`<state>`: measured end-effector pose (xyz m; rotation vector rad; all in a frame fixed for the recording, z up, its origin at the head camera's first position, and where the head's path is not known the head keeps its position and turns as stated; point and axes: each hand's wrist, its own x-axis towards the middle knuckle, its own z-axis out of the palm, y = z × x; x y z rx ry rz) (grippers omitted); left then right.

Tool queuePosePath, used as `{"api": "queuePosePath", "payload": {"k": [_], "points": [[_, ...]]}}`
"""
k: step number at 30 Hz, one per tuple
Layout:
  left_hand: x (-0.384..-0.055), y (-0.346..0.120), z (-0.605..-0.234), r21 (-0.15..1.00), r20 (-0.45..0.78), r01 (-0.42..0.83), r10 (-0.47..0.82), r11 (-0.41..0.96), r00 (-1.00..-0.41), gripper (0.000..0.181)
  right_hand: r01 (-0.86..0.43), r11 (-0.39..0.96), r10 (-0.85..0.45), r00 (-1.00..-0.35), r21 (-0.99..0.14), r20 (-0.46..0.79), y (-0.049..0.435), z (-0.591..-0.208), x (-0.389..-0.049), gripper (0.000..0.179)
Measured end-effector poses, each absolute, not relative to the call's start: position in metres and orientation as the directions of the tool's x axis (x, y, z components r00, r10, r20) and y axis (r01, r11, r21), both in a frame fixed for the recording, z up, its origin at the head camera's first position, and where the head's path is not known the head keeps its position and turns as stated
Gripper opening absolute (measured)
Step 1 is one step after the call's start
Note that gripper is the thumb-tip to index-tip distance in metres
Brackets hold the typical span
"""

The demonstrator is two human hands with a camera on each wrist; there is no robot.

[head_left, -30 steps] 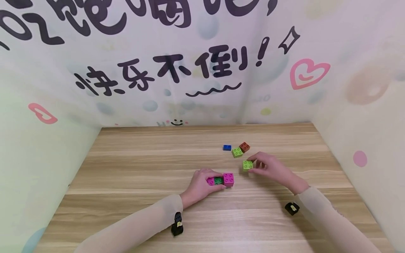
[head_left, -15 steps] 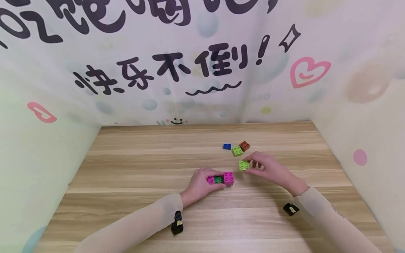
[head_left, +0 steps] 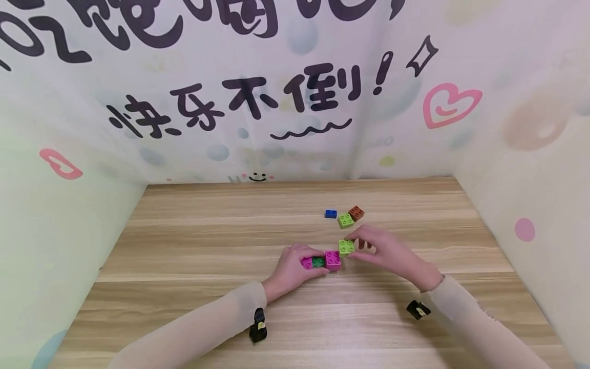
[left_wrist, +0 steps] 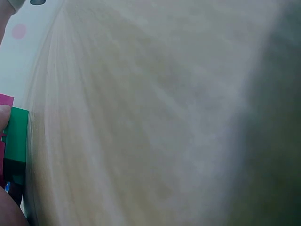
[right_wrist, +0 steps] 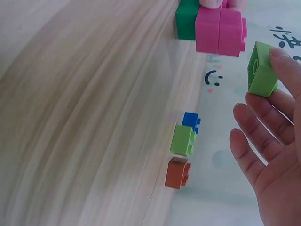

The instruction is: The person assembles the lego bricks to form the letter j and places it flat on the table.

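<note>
My left hand (head_left: 292, 266) grips a joined row of toy building bricks between thumb and fingers. A dark green brick (head_left: 318, 262) shows in it, with a taller pink stack (head_left: 333, 260) at its right end. In the right wrist view, that pink stack (right_wrist: 218, 35) is two bricks high and sits on the tabletop side with the green brick (right_wrist: 186, 20). My right hand (head_left: 392, 253) pinches a lime green brick (head_left: 346, 247) by its sides. This brick is raised, just right of and above the pink stack, its hollow underside visible in the right wrist view.
Behind the hands, a blue brick (head_left: 330, 213), a second lime green brick (head_left: 345, 221) and a brown-orange brick (head_left: 356, 212) lie close together on the wooden table (head_left: 207, 220). A printed cloth wall (head_left: 249, 148) stands along the back, with walls at both sides.
My right hand has moved left with the lime green brick, from right of the pink stack to beside its top. The left hand and the bricks in it stay put.
</note>
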<state>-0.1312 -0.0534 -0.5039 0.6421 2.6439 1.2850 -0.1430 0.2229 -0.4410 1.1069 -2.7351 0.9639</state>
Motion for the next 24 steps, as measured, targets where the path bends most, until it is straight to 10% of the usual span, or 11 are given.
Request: {"api": "queuePosePath", "payload": {"k": [24], "points": [[-0.131, -0.053, -0.508, 0.768, 0.11, 0.349, 0.426, 0.537, -0.898, 0.043, -0.669, 0.494, -0.661, -0.704, -0.555, 0.261, 0.201, -0.447, -0.138, 0.035]]}}
